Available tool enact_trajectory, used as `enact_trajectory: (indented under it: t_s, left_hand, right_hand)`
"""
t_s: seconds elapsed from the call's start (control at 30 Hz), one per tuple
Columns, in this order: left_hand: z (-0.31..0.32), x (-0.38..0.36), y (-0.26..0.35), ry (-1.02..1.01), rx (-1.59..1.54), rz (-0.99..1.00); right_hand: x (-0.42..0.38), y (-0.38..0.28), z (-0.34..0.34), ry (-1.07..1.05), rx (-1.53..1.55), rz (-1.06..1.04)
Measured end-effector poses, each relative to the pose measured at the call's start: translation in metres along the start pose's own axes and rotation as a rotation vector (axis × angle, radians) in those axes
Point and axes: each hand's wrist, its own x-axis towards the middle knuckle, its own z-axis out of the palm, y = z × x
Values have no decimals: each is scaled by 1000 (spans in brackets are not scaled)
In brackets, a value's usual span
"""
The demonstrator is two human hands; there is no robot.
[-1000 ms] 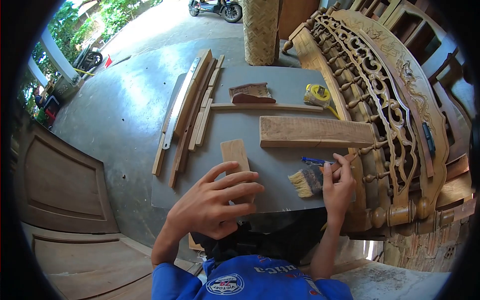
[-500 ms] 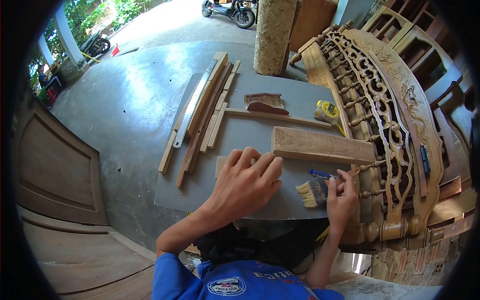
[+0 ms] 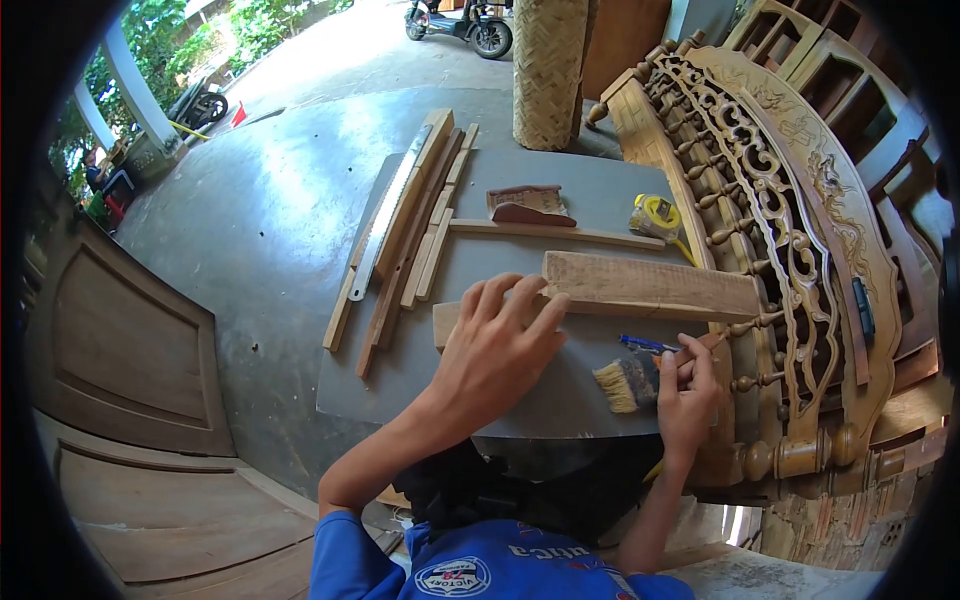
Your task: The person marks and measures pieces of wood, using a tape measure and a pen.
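Observation:
My left hand [image 3: 500,345] reaches over the table, its fingers spread and curved, with the fingertips right at the left end of a thick wooden block [image 3: 650,287]. Under that hand lies another piece of wood [image 3: 443,326], mostly hidden. My right hand [image 3: 688,395] is closed around a paintbrush [image 3: 618,385], whose pale bristles point left and whose wooden handle rises to the right. A blue pen [image 3: 645,344] shows just beyond the brush, close to my right fingertips.
On the grey table [image 3: 375,395], a handsaw [image 3: 390,215] rests over long wooden strips [image 3: 410,240] at the left. A carved brown piece [image 3: 530,205] and a yellow tape measure [image 3: 655,218] are farther back. A carved wooden bed panel [image 3: 770,210] borders the right side.
My left hand's fingers have spread and extended toward the block's end from a tighter curl. My right hand still holds the paintbrush. The view has shifted slightly.

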Motion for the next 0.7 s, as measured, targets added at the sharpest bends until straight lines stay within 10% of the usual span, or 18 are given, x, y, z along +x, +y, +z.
enact_trajectory:
  t_s: [0.2,0.3,0.5,0.7]
  left_hand:
    - [-36,25,-38,123,-31,-149]
    - [-29,41,-80,-298,86,-529]
    - [9,12,-126,-252,195,-293]
    - [16,9,-120,-288,216,-338]
  right_hand:
    - [-3,8,-3,36,58,25]
    - [-4,0,-4,7,153,-110]
    - [4,-78,29,-425,234,-656]
    - [5,-87,44,-647,188,-598]
